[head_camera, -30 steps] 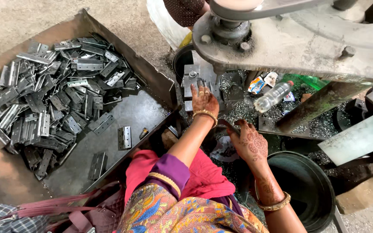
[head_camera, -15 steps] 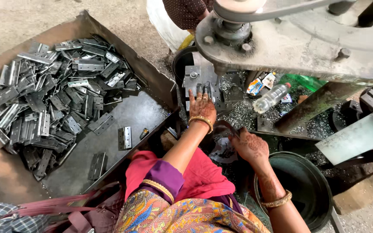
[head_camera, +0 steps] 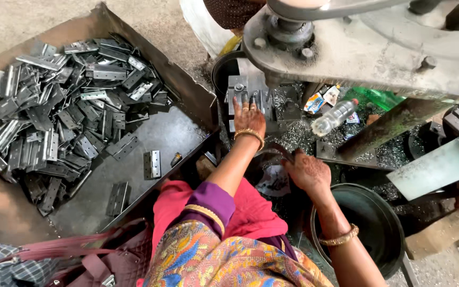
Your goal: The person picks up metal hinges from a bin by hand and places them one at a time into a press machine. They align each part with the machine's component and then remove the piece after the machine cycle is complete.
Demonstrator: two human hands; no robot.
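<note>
Meanwhile, left hand lies flat, fingers spread, on die block under press. Right hand curls around dark curved bar beside black tub. Hinges heaped in tray at left; bottle near press.

The hinges are grey and shiny, and the tray under them is dark grey. The press is pale grey with dark spots. The left hand wears a gold bangle; the right hand shows dark red henna patterns. The sleeve is purple with a gold edge, the cloth has a flower pattern in orange, blue and yellow. The bowl is black. The plastic bottle is clear with a red cap.
</note>
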